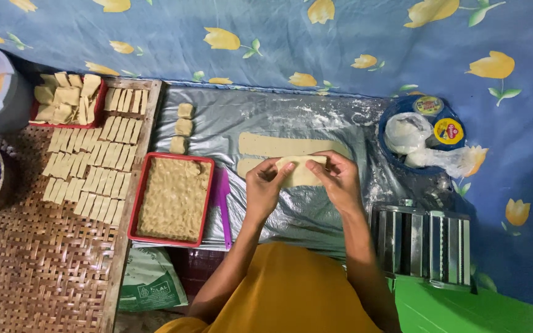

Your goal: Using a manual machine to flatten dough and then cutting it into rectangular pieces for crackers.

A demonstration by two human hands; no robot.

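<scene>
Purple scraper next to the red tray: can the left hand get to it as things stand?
Probably yes, once it lets go. The purple scraper lies bare on the plastic sheet, just beside the left hand, with nothing between them. But both hands now hold the dough strip, so the left one isn't free.

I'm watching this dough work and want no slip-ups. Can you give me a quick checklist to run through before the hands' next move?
1. Both hands grip the dough strip: left hand and right hand pinch the dough strip. Ok.
2. Strip unbroken: no tear shows, though fingers hide part. Cannot tell.
3. Second strip lies flat on the plastic sheet. Ok.
4. Flour on sheet: dusting shows near the far edge. Ok.
5. Purple knife lies apart from the hands, beside the red tray. Ok.
6. Pasta roller stands by the right arm, nothing on it. Ok.
</scene>
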